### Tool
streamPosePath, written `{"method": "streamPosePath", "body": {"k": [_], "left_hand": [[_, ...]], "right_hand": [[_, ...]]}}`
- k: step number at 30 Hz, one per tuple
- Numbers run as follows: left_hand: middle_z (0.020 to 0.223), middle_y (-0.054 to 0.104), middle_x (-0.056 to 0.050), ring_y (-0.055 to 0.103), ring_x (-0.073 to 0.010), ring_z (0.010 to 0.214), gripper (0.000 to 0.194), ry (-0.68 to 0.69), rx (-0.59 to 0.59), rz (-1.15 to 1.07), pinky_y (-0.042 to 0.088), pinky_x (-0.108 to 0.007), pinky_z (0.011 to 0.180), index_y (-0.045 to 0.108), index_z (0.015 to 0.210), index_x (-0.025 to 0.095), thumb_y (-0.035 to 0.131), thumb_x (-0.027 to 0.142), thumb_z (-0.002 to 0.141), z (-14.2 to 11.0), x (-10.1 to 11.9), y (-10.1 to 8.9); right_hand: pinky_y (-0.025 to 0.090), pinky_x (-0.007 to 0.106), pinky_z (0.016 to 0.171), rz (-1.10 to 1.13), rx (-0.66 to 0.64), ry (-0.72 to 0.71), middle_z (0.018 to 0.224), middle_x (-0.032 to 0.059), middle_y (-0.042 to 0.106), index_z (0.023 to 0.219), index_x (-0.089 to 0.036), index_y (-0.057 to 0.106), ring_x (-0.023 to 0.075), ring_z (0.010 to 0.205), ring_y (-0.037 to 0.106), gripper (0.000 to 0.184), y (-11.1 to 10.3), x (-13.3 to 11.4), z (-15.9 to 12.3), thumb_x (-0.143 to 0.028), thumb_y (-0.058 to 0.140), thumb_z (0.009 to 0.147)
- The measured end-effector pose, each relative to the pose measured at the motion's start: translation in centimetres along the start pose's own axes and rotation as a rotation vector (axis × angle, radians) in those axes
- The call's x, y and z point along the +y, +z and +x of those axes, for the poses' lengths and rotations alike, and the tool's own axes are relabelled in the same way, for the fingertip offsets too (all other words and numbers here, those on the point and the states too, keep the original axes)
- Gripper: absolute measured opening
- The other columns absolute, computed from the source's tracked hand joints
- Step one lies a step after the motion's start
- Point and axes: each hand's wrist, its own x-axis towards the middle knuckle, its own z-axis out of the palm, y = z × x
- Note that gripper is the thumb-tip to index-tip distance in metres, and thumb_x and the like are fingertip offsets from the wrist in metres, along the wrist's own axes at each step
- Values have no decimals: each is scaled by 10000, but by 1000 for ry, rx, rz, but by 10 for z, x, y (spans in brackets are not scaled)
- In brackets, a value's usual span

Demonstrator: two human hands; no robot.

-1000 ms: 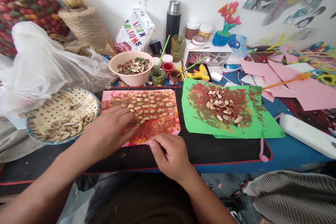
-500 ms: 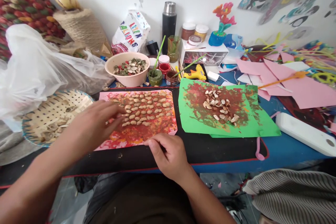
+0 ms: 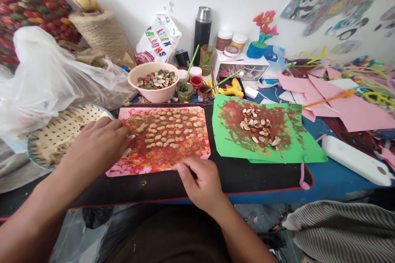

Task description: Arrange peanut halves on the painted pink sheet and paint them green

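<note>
In the head view, a pink sheet of paper (image 3: 182,154), daubed with red, orange and brown paint, bears rows of peanut shells (image 3: 168,126). Over its left edge is my left hand (image 3: 100,139), palm down with fingers curled. Pale shell pieces show beside those fingertips; what lies inside the grasp is hidden. My right hand (image 3: 202,181) is closed, thumb and forefinger pinching the sheet's front edge. Left of the sheet sits a woven basket (image 3: 46,129) with peanut shells in it, partly covered by my left hand and wrist.
A green painted sheet (image 3: 228,150) with loose shells lies to the right. Behind stand a pink bowl (image 3: 154,94), paint jars (image 3: 185,94) with brushes, a yellow glue gun (image 3: 232,88) and a black thermos (image 3: 203,31). A white device (image 3: 354,159) lies at the right.
My left hand has moved left from the peanut rows to the sheet's left edge, its fingers curling more. More of the rows shows. My right hand stays at the front edge.
</note>
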Motion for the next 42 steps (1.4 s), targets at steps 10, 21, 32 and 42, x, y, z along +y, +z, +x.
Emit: {"method": "streamPosePath", "body": {"k": [10, 21, 32, 42], "left_hand": [[984, 840, -96, 746, -306, 901, 362, 64, 145, -359, 526, -416, 849, 786, 1032, 229, 541, 401, 1235, 31, 39, -27], [914, 770, -82, 711, -317, 890, 216, 348, 183, -214, 523, -449, 798, 715, 955, 237, 702, 75, 1096, 79, 113, -50], [1032, 806, -39, 717, -282, 961, 175, 379, 29, -524, 535, -451, 886, 709, 1040, 254, 648, 174, 1183, 60, 103, -43], [1035, 802, -52, 700, -284, 984, 213, 391, 113, -498, 524, -442, 904, 744, 1019, 241, 661, 228, 1215, 91, 119, -32]], "right_hand": [[575, 291, 716, -1, 3, 0, 840, 53, 896, 958, -239, 834, 205, 730, 851, 452, 1, 1, 0, -400, 584, 1299], [623, 296, 772, 47, -16, 4, 916, 59, 936, 967, -255, 836, 216, 806, 897, 418, 3, 5, -1, -396, 607, 1287], [570, 288, 738, 1, -35, -9, 862, 56, 901, 951, -235, 819, 200, 768, 859, 451, 3, 7, -3, -416, 587, 1293], [588, 292, 739, 10, -33, 3, 866, 57, 910, 939, -244, 828, 209, 760, 859, 435, 3, 5, -2, -402, 609, 1281]]}}
